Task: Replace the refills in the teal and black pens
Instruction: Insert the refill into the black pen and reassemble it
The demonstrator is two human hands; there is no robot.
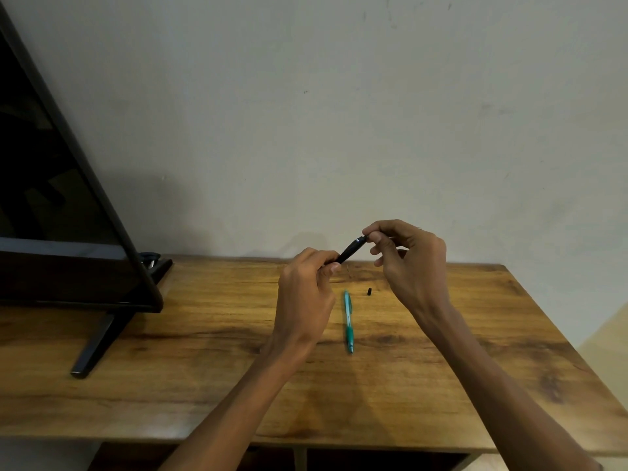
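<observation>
I hold the black pen (pixel 351 250) up over the back of the wooden table (pixel 210 362), tilted with its right end higher. My left hand (pixel 307 294) grips its lower left end. The fingertips of my right hand (pixel 409 263) pinch its upper right end. The teal pen (pixel 348 320) lies flat on the table between my wrists, tip pointing toward me. A small black pen piece (pixel 369 291) rests on the table just right of the teal pen's far end. No loose refill is visible.
A dark flat screen (pixel 51 212) on a black stand (pixel 97 345) fills the left side of the table. A plain wall rises right behind the table. The table's right edge runs diagonally at the far right.
</observation>
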